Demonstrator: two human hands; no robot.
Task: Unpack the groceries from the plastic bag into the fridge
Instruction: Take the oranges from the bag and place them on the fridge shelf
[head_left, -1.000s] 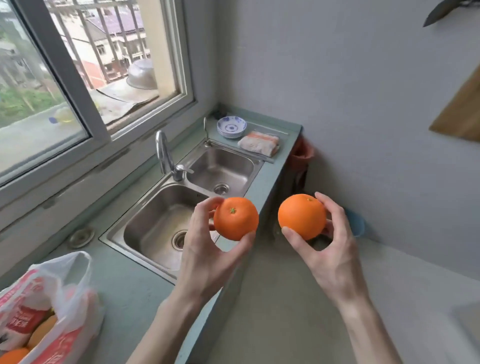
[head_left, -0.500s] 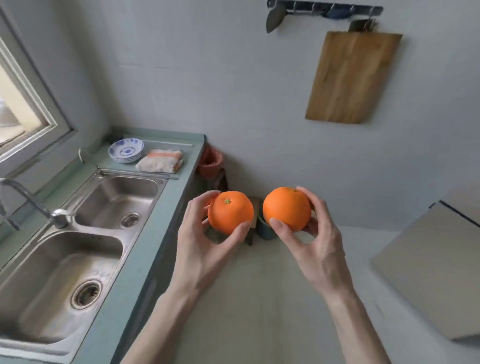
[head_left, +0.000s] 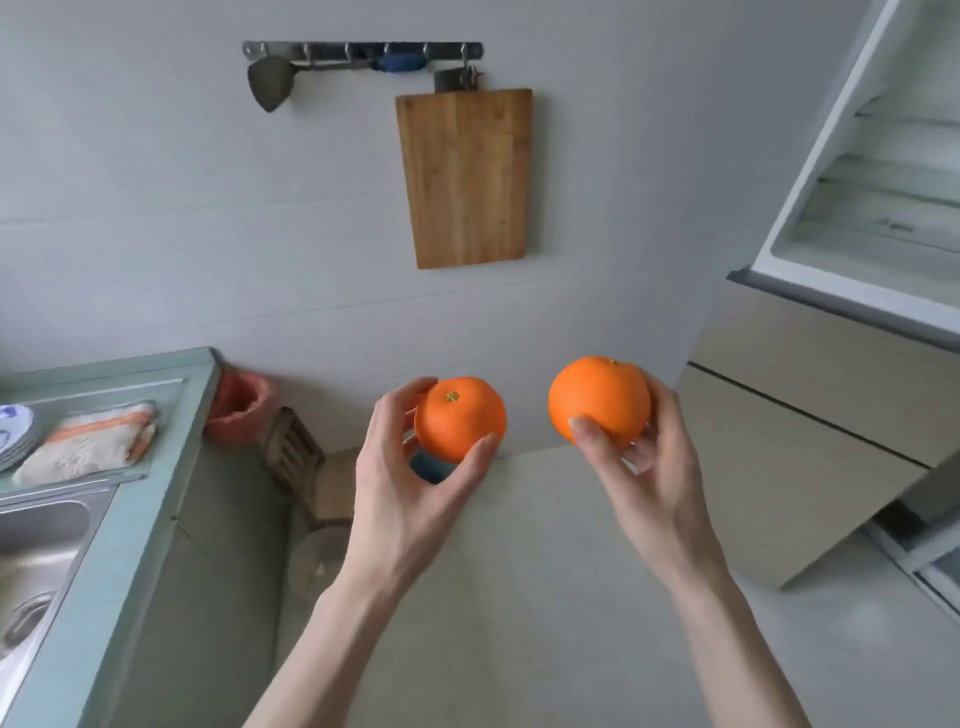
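1. From the head view I see the left hand (head_left: 410, 499) raised over the floor, thumb and fingers curled round the left orange (head_left: 460, 419). The fruit's green stem scar faces the camera.
2. The right hand (head_left: 652, 483) holds the right orange (head_left: 600, 405) the same way: thumb across the front, fingers wrapped behind. I log both as firm fingertip grips.
3. The two oranges are apart, side by side, with a clear gap between them; the right one sits slightly higher in the picture.
4. The fridge (head_left: 883, 171) stands at the upper right, its upper compartment open and white shelves showing inside. A closed beige drawer front lies below it. The right orange is nearer to it than the left one.
5. On the grey wall hangs a wooden cutting board (head_left: 465, 176) beneath a metal hook rail (head_left: 363, 49); a dark spatula (head_left: 270, 83) hangs at the rail's left end.
6. At left, the green counter (head_left: 135, 519) carries a steel sink (head_left: 36, 551), a folded cloth (head_left: 88, 441) and stacked blue-and-white plates (head_left: 13, 431).
7. A red bin (head_left: 239, 410) stands on the floor just beside the counter's far end.
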